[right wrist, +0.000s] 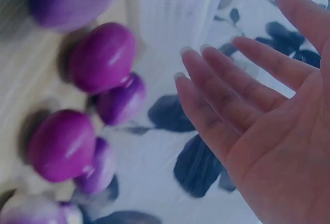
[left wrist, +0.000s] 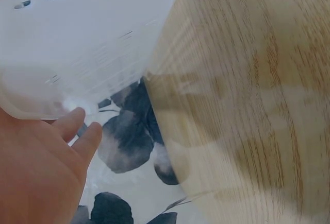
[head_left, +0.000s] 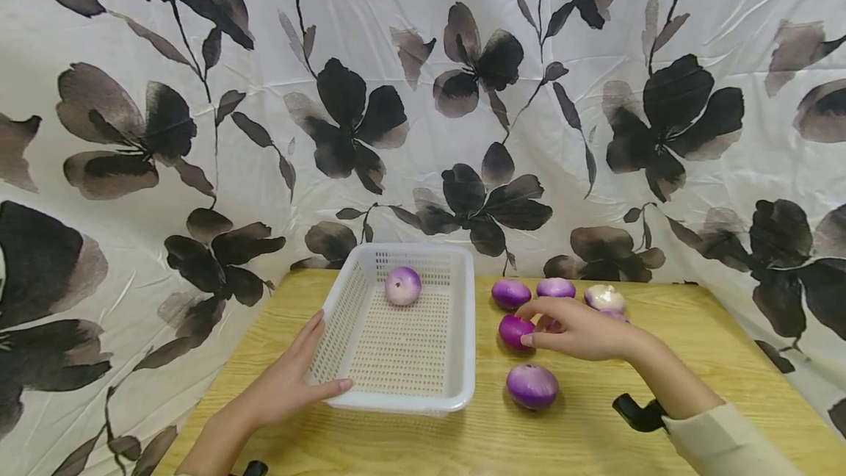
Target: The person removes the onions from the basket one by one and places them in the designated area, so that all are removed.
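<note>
A white plastic basket [head_left: 465, 329] stands on the table, with one pale purple onion [head_left: 403, 286] near its back. My left hand [head_left: 287, 373] rests against the basket's near left corner, thumb on the front rim and fingers along the left wall. In the left wrist view, two fingertips [left wrist: 90, 136] lie by the basket's underside. My right hand [head_left: 571, 327] hovers over the onions at the right, its fingertips close to a magenta onion [head_left: 514, 333]. The right wrist view shows that hand [right wrist: 268, 116] with spread fingers and nothing held, beside magenta onions [right wrist: 103, 58].
Nearest me on the right lies a larger purple onion [head_left: 532, 387]. Behind the right hand are more onions: a purple one [head_left: 511, 294], a lilac one [head_left: 556, 287] and a whitish one [head_left: 603, 297]. Floral cloth [head_left: 396, 94] hangs around the wooden table [head_left: 423, 446].
</note>
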A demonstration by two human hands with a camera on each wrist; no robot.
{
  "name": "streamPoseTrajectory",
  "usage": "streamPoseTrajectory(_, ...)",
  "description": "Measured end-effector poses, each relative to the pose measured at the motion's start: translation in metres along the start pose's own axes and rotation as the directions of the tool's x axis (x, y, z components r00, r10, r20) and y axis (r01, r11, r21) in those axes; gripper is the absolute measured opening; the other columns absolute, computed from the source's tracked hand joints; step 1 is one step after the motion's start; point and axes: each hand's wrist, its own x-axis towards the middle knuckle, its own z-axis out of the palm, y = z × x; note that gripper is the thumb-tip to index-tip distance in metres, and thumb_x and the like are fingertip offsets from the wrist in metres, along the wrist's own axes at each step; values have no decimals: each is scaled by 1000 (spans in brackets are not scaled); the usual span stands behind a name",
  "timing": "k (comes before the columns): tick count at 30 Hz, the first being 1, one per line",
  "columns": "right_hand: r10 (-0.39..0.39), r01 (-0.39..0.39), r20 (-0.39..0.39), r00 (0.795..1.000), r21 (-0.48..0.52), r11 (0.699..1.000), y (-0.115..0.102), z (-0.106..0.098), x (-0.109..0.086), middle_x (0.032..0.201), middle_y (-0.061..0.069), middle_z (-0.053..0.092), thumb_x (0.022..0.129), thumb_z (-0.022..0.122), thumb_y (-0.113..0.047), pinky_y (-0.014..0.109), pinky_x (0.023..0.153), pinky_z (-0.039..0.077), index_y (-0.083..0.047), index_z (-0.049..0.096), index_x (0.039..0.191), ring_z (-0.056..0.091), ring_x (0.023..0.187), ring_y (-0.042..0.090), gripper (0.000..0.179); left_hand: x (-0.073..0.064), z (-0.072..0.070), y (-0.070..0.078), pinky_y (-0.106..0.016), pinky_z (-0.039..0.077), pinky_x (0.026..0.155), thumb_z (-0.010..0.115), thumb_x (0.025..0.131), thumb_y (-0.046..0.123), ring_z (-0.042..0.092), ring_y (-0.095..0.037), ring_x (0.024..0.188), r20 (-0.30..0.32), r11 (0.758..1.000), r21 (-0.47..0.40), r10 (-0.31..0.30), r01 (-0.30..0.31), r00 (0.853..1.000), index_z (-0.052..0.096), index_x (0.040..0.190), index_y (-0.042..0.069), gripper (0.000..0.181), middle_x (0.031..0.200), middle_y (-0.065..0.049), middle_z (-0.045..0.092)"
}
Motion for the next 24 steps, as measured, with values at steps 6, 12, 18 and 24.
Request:
streamPoseTrajectory(6, -45, 45, 12, 999, -33, 998, -12, 0, 28, 120, 5, 69, 101, 66, -28, 45, 92, 58, -4, 64, 127, 68, 108, 29, 35, 0, 0, 1, -72, 29, 113, 74, 84, 64, 19, -48, 151, 3, 1000, 0, -10, 10, 1000, 10, 164, 3, 119, 172, -12, 3)
streamPoseTrajectory(12, -122, 122, 1, 992, -28, 992, -20, 2, 57, 116, 8, 69, 99, 68, -21, 39, 90, 59, 1, 62, 127, 69, 101, 22, 35, -1, -1, 1, -72, 29, 113, 73, 84, 65, 19, -48, 151, -2, 1000, 14, -3, 3, 1000, 12, 164, 1, 119, 172, -13, 3)
streamPoseTrajectory(18, -67, 67, 21, 998, -13, 998, -33, 3, 82, 129, 15, 65, 100, 66, -24, 42, 94, 58, 1, 60, 132, 68, 110, 28, 41, -1, -1, 0, -72, 29, 113, 74, 84, 63, 18, -48, 152, -7, 1000, 2, 5, -5, 1000, 13, 163, 1, 118, 172, -13, 4)
streamPoseTrajectory(24, -79, 80, 25, 997, -62, 995, -40, 5, 114, 133, 14, 64, 98, 67, -25, 46, 95, 57, -1, 61, 133, 66, 114, 34, 42, -1, 0, 1, -71, 29, 113, 74, 84, 64, 18, -48, 152, -1, 1000, -2, -3, 3, 1000, 12, 163, 1, 119, 172, -13, 3)
